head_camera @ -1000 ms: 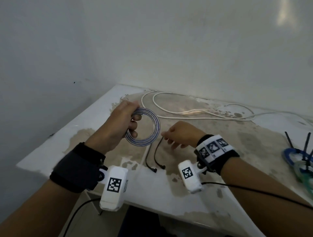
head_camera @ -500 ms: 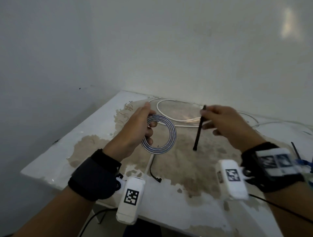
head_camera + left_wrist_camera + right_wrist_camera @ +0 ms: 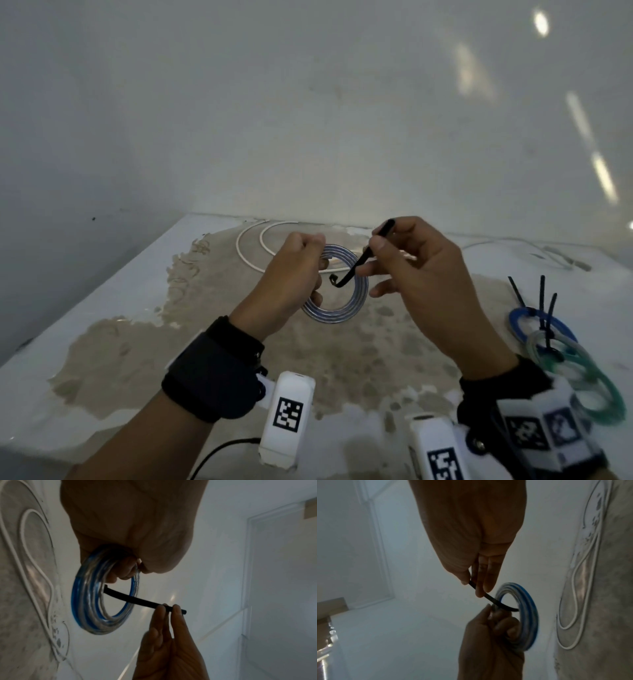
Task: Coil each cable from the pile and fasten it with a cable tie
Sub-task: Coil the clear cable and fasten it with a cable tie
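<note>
My left hand (image 3: 298, 270) grips a coiled blue-and-clear cable (image 3: 346, 308) by its left side and holds it upright above the table (image 3: 102, 308). My right hand (image 3: 404, 260) pinches a black cable tie (image 3: 363, 260) between thumb and fingers. The tie's bent tip pokes into the coil's opening. The left wrist view shows the black cable tie (image 3: 137, 599) passing through the coiled cable (image 3: 89, 601). From the right wrist, the tie (image 3: 498, 603) reaches the coil (image 3: 527, 612) just above my left fingers (image 3: 503, 622).
A long loose white cable (image 3: 253, 253) loops across the back of the stained table. At the right lie tied coils, one blue (image 3: 520, 325) and one green (image 3: 596, 387), with black tie tails sticking up. A plain wall stands close behind.
My right hand picked a black tie off the table, raised it and brought it left to the coil; its tip now sits inside the ring. The left hand lifted the coil slightly.
</note>
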`<state>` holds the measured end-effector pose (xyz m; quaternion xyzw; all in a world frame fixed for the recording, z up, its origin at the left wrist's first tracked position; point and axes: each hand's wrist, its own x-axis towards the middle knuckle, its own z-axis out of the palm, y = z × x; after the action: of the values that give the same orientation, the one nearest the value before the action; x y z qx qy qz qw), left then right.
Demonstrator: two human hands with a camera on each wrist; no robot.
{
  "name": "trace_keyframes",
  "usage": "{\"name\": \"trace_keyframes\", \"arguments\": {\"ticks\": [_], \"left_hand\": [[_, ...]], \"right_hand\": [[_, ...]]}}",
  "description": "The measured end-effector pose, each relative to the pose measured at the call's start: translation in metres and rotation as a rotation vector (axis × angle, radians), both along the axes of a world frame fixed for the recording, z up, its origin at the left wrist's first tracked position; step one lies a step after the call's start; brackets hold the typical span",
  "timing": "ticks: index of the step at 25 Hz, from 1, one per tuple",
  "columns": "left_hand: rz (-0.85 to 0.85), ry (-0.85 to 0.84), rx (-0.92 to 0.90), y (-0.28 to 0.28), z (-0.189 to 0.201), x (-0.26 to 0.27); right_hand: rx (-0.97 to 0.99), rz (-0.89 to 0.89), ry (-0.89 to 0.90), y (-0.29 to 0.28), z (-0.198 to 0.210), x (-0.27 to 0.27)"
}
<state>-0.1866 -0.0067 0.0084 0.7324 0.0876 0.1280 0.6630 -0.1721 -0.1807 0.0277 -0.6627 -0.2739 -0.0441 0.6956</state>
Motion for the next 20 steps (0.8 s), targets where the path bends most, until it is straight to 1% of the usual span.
{"name": "trace_keyframes", "arguments": {"ticks": [3, 6, 9, 13, 16, 18, 20], "left_hand": [[-0.005, -0.024, 0.023, -0.016, 0.003, 0.006], [0.002, -0.033, 0.024, -0.029, 0.005, 0.012], [0.004, -0.033, 0.006, -0.041, 0.008, 0.019], [0.008, -0.005, -0.002, -0.051, 0.007, 0.028], [-0.039, 0.063, 0.001, -0.051, 0.004, 0.034], [-0.096, 0.086, -0.036, -0.052, 0.003, 0.036], [-0.12, 0.097, -0.066, -0.054, 0.005, 0.035]], "right_hand": [[0.006, 0.025, -0.079, -0.008, -0.019, -0.002], [-0.002, -0.022, -0.237, -0.017, -0.032, -0.001], [-0.045, -0.069, -0.421, -0.027, -0.038, 0.002], [-0.124, -0.131, -0.581, -0.037, -0.038, 0.01], [-0.174, -0.139, -0.634, -0.042, -0.038, 0.015], [-0.188, -0.125, -0.629, -0.043, -0.04, 0.017], [-0.194, -0.111, -0.616, -0.042, -0.042, 0.019]]}}
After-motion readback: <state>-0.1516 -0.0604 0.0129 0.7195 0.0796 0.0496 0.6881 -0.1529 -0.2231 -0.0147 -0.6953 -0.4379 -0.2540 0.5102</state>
